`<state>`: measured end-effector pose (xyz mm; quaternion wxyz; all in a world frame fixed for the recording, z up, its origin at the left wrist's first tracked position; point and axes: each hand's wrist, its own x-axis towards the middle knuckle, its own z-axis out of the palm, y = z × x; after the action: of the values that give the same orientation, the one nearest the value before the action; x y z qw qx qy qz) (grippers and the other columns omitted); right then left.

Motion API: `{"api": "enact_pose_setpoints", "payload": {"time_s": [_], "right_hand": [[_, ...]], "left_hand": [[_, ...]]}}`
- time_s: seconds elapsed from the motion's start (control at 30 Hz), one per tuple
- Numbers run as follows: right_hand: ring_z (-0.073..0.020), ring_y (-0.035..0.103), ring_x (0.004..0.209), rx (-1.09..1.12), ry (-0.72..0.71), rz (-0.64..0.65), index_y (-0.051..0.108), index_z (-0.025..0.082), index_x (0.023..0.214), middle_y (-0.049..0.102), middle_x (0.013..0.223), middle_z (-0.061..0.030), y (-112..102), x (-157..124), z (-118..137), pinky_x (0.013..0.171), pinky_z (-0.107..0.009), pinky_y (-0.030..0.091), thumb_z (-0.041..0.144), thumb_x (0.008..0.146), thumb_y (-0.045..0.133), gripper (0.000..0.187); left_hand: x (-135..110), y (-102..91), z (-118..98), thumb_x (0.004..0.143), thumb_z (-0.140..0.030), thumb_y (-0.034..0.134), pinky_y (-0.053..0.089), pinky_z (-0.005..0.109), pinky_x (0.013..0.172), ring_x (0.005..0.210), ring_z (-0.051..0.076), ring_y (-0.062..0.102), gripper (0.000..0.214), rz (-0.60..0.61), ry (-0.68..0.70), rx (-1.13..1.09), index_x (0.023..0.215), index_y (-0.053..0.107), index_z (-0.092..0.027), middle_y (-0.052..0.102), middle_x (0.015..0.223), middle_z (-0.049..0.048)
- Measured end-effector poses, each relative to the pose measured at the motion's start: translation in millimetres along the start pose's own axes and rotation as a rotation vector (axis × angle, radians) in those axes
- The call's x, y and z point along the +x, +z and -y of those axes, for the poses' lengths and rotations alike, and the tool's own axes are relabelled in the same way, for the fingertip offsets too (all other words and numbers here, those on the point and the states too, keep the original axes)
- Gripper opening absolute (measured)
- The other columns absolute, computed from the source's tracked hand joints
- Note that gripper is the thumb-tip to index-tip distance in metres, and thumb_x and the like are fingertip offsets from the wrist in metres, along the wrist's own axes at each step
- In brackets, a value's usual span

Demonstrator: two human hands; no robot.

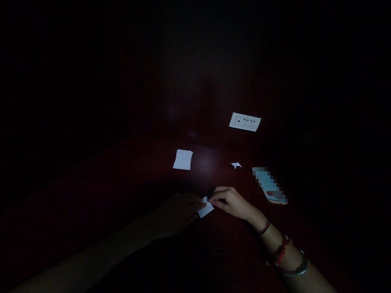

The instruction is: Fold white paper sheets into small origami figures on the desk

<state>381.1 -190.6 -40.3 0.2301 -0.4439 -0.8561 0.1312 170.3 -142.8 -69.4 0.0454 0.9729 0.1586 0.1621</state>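
A small folded piece of white paper [205, 210] lies on the dark red tabletop between my hands. My left hand [182, 209] is in shadow, its fingers closed on the paper's left side with the thumb lying across it. At the upper right edge of the paper, my right hand [230, 202] pinches with thumb and forefinger. Bracelets [284, 250] circle my right wrist and forearm. Creases show on the paper, but the fingers cover part of it.
Beyond my hands is a stack of white paper sheets [183, 159]. A small folded paper figure [236, 165] lies to its right. Farther right rests a phone [270, 186] with a blurred screen. A white socket panel [244, 121] is on the dark back surface.
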Motion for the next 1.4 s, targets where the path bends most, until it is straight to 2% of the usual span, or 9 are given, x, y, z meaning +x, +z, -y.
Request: {"api": "enact_pose_setpoints", "payload": {"time_s": [0.33, 0.6, 0.97, 1.17, 1.27, 1.4], "right_hand": [[-0.0107, 0.053, 0.080, -0.092, -0.024, 0.073, 0.059, 0.021, 0.098, 0.056, 0.091, -0.0026, -3, -4, 2, 0.073, -0.021, 0.041, 0.012, 0.078, 0.044, 0.026], [-0.0104, 0.053, 0.079, -0.179, -0.001, 0.082, 0.059, 0.022, 0.097, 0.055, 0.092, -0.0019, -1, -3, 5, 0.072, -0.020, 0.040, 0.012, 0.077, 0.044, 0.027], [-0.0102, 0.053, 0.081, -0.255, -0.023, 0.122, 0.056, 0.025, 0.103, 0.054, 0.096, -0.0010, -7, -10, 6, 0.072, -0.019, 0.039, 0.012, 0.078, 0.043, 0.031], [-0.0119, 0.052, 0.080, -0.383, -0.066, 0.138, 0.056, 0.024, 0.101, 0.056, 0.089, -0.0022, -9, -7, 12, 0.072, -0.022, 0.038, 0.016, 0.081, 0.041, 0.027], [-0.0142, 0.051, 0.083, -0.477, -0.099, 0.153, 0.058, 0.022, 0.098, 0.057, 0.084, -0.0040, -10, -5, 17, 0.077, -0.026, 0.036, 0.018, 0.082, 0.039, 0.025], [-0.0146, 0.050, 0.079, -0.530, -0.098, 0.163, 0.059, 0.020, 0.095, 0.057, 0.080, -0.0048, -11, -6, 16, 0.075, -0.027, 0.036, 0.017, 0.082, 0.039, 0.024]], "left_hand": [[1, -5.8, -2, 0.084, -0.028, 0.035, 0.031, 0.033, 0.085, 0.107, 0.018, 0.039, 0.033, 0.014, -0.015, -0.009, 0.118, 0.036, -0.029, 0.044, 0.119, -0.0006], [3, -17.0, -5, 0.084, -0.026, 0.035, 0.032, 0.033, 0.084, 0.106, 0.018, 0.041, 0.033, 0.052, 0.000, -0.022, 0.118, 0.036, -0.028, 0.044, 0.118, 0.0001], [5, -14.6, -8, 0.084, -0.022, 0.035, 0.035, 0.033, 0.082, 0.105, 0.018, 0.043, 0.030, 0.058, -0.032, 0.011, 0.113, 0.043, -0.026, 0.047, 0.117, 0.0018], [6, -13.4, -8, 0.085, -0.022, 0.034, 0.036, 0.031, 0.082, 0.103, 0.017, 0.045, 0.029, 0.024, -0.010, 0.014, 0.112, 0.044, -0.025, 0.049, 0.114, 0.0026], [7, -13.5, -8, 0.084, -0.022, 0.034, 0.036, 0.031, 0.080, 0.102, 0.018, 0.045, 0.030, 0.030, -0.013, 0.026, 0.112, 0.044, -0.025, 0.049, 0.114, 0.0025], [6, -13.5, -7, 0.084, -0.021, 0.033, 0.036, 0.032, 0.078, 0.102, 0.018, 0.045, 0.031, 0.056, -0.016, 0.040, 0.114, 0.042, -0.028, 0.047, 0.116, 0.0009]]}}
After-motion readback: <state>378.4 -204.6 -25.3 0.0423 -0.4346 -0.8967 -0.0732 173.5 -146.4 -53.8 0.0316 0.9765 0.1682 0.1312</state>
